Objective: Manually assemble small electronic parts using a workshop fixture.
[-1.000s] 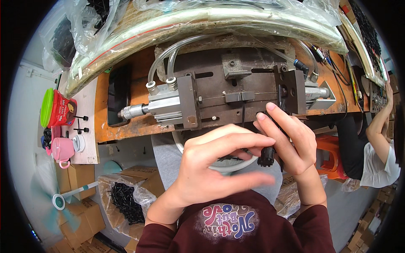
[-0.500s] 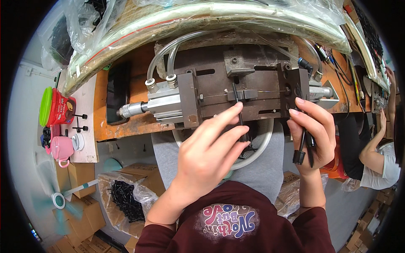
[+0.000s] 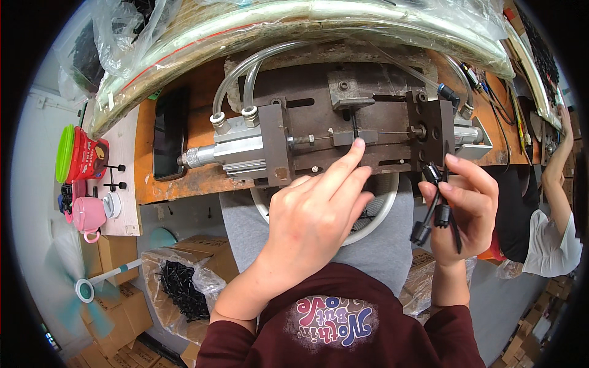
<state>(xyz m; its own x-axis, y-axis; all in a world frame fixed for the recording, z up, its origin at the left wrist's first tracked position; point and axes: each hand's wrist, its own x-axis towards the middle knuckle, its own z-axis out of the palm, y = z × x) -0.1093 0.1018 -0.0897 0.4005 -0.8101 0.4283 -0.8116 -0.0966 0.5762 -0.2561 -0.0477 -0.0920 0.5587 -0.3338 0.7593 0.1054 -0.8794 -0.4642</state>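
Observation:
My left hand (image 3: pixel 316 211) reaches over the front of a dark metal fixture (image 3: pixel 319 95), its index finger stretched out. That fingertip touches the near end of a thin black plastic rod (image 3: pixel 354 122), which lies across a small metal block (image 3: pixel 345 138) and points at the upper bracket (image 3: pixel 351 103). The other fingers are loosely extended and hold nothing visible. To the right of the fixture's front, my right hand (image 3: pixel 466 211) is closed around several black plastic stemmed pieces (image 3: pixel 437 208) with ribbed, knob-like ends. Some of their stems hang below the fingers.
Air cylinders (image 3: pixel 239 150) with clear hoses (image 3: pixel 233 80) flank the fixture. A black phone (image 3: pixel 170 135) lies left on the wooden bench. Below stand a box of black parts (image 3: pixel 184 291) and a fan (image 3: pixel 84 291). Another person's arm (image 3: pixel 555 153) shows far right.
My left index finger has moved slightly up and right, with the rod now closer to the bracket. Both cylinder rods extend further inward. My right hand has turned, showing more of the black pieces.

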